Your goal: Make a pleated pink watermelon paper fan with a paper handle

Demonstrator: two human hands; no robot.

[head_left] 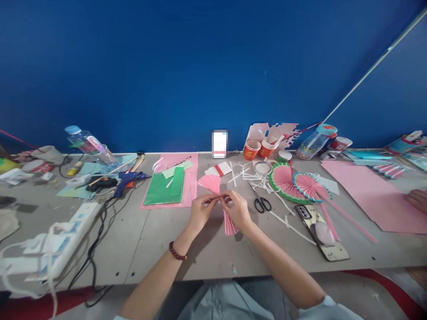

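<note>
Paper, pleated pink, pinched at waist by left hand and right hand; narrowest part mostly hidden

Wore dark-red, round-beaded bracelet with small yellowish bead on left wrist. Showed pale grey-blue fabric sleeves, leaving forearms bare. Also wore creased, pale grey-blue cloth garment over lap, of unclear cut.
</note>
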